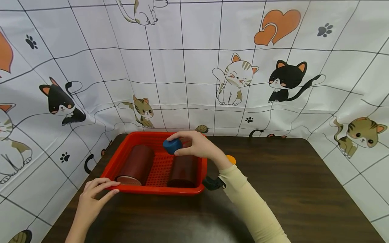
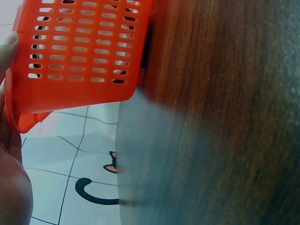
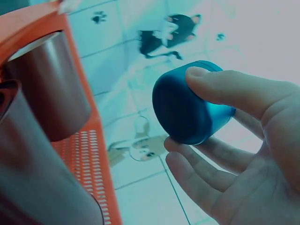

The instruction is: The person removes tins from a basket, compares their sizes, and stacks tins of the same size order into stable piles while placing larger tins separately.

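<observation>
My right hand (image 1: 196, 145) holds a small rounded blue cylinder (image 1: 172, 146) above the red basket (image 1: 158, 190). In the right wrist view, the thumb lies over the blue cylinder's (image 3: 180, 105) side and the fingertips are under it. My left hand (image 1: 92, 195) grips the basket's rim at its front left corner, with part of that hand out of frame in the left wrist view. Inside the basket lie two large dark brown cylinders, a left one (image 1: 136, 163) with a pale end and a right one (image 1: 183, 172) partly hidden by my right hand.
Basket and hands are over a dark wooden table (image 1: 273, 189). An orange round thing (image 1: 231, 159) shows behind my right wrist, partly hidden. A white sheet (image 1: 200, 67) with cat prints hangs along the table's back and sides.
</observation>
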Motion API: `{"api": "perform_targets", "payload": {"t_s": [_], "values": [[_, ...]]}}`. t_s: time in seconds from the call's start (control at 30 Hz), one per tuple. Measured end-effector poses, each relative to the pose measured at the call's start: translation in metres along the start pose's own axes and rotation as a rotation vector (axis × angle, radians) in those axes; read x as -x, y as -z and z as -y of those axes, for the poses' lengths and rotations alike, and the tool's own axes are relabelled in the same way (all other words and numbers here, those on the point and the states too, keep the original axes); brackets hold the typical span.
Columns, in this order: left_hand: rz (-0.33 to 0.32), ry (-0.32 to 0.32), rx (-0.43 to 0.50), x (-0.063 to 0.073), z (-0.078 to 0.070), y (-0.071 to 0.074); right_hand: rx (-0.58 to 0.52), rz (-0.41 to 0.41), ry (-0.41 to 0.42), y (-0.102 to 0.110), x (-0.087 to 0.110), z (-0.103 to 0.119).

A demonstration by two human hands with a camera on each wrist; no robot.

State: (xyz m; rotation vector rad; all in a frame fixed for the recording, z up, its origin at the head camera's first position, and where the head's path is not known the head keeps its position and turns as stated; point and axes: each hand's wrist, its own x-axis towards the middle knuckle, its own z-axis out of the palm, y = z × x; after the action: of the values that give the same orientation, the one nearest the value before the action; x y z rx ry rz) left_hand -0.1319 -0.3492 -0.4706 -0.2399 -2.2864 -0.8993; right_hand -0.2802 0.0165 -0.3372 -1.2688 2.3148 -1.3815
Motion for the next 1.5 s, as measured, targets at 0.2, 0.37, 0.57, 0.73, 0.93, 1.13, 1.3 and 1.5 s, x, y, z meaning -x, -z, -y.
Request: {"api": "perform_targets", "payload": {"t_s": [0.2,0.37,0.57,0.73,0.93,1.13,1.3,1.5], "values": [[-0.003,0.013,0.002,0.001,-0.004,0.000,-0.075,-0.105,-0.046,0.009,0.016,0.000],[-0.003,0.019,0.002,0.001,-0.004,-0.001,-0.126,-0.187,-0.086,0.014,0.027,-0.001],[-0.003,0.014,0.005,0.001,-0.002,-0.003,-0.155,-0.276,-0.091,0.018,0.042,0.000],[-0.012,0.016,-0.006,0.001,-0.002,-0.002,-0.194,-0.365,-0.110,0.021,0.055,0.003],[-0.019,0.013,-0.009,0.001,-0.003,0.000,-0.181,-0.471,-0.145,0.025,0.068,-0.001],[-0.019,0.014,-0.009,0.000,-0.003,-0.001,-0.139,-0.519,-0.168,0.030,0.078,-0.007],[-0.020,0.028,-0.012,0.001,-0.004,-0.001,-0.110,-0.563,-0.181,0.033,0.086,-0.013],[-0.015,0.057,-0.022,0.001,-0.004,-0.001,-0.092,-0.628,-0.216,0.033,0.094,-0.020]]}}
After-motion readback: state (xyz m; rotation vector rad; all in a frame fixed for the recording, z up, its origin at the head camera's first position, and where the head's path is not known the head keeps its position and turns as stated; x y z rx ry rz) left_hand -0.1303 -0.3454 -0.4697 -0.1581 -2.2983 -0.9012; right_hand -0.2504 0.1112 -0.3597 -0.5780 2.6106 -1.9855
